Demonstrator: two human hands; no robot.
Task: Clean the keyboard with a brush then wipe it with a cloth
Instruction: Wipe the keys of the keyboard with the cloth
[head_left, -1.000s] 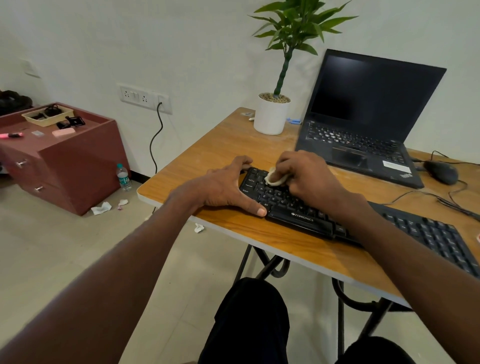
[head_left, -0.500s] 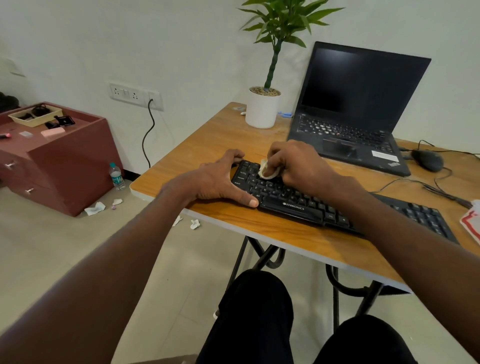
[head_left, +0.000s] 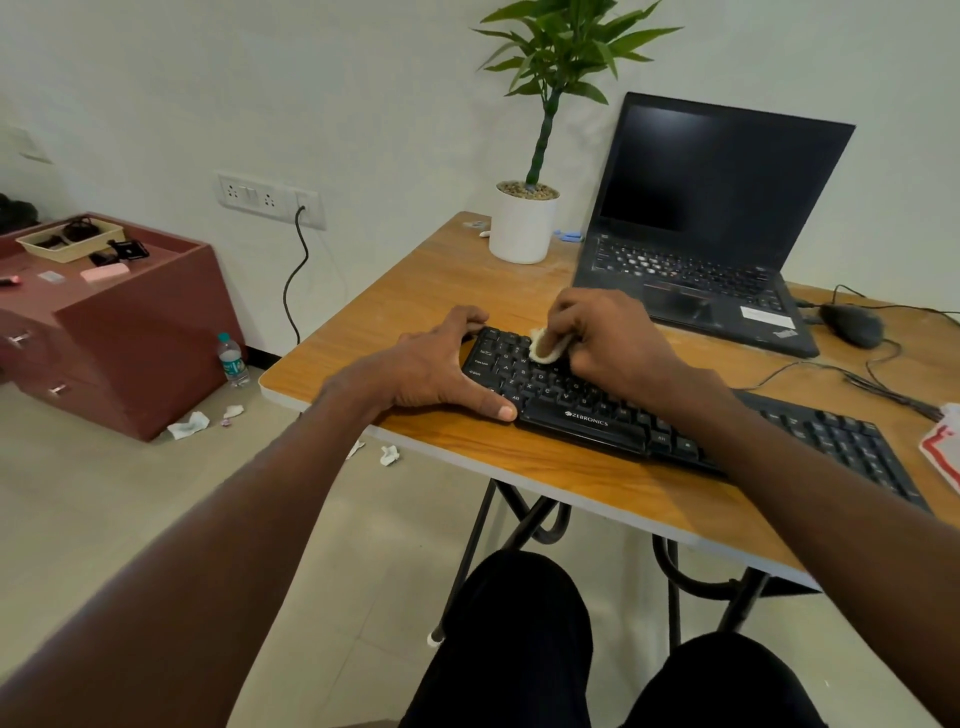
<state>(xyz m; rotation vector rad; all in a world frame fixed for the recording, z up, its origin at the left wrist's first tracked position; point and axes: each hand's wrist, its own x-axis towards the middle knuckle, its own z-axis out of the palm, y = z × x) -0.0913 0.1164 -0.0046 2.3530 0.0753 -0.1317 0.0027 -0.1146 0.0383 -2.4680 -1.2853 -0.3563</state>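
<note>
A black keyboard (head_left: 587, 410) lies along the front of the wooden table (head_left: 431, 291). My left hand (head_left: 436, 369) wraps round the keyboard's left end, thumb along the front edge and fingers at the back corner. My right hand (head_left: 608, 343) pinches a small wadded whitish cloth (head_left: 545, 349) and presses it on the upper left keys. No brush is in sight.
An open black laptop (head_left: 701, 228) stands behind the keyboard, with a white potted plant (head_left: 522, 223) to its left and a black mouse (head_left: 854, 325) with cables to its right. A red-and-white paper (head_left: 943, 447) lies at the right edge. A maroon cabinet (head_left: 119, 332) stands left, and paper scraps on the floor.
The cloth in my right hand stays on the same upper left keys, shifting only slightly. My left hand keeps its hold on the keyboard's end. The camera has shifted a little.
</note>
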